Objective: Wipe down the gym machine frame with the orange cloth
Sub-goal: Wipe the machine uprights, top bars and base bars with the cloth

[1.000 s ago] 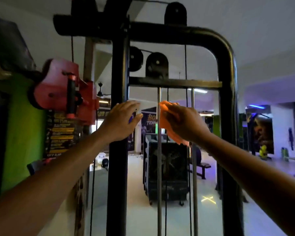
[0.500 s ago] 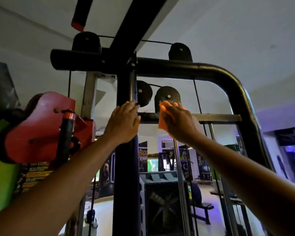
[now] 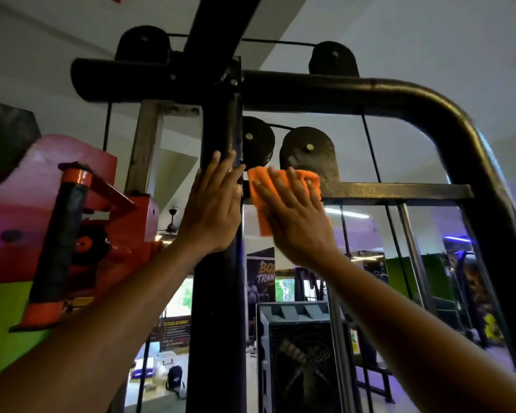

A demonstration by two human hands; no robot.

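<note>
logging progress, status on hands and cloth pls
Left hand flat on black upright post. Right hand pressing orange cloth on crossbar, fingers straight. Pulley just above cloth.

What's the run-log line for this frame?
phase: wiping | right hand: flat, pressing orange cloth on black horizontal crossbar | left hand: flat on black vertical post

Black frame crossbar (image 3: 399, 190), orange cloth (image 3: 259, 201) against it

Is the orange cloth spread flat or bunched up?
Bunched and folded. The cloth shows creases under the right hand, which presses it on the crossbar; one corner hangs below.
</note>
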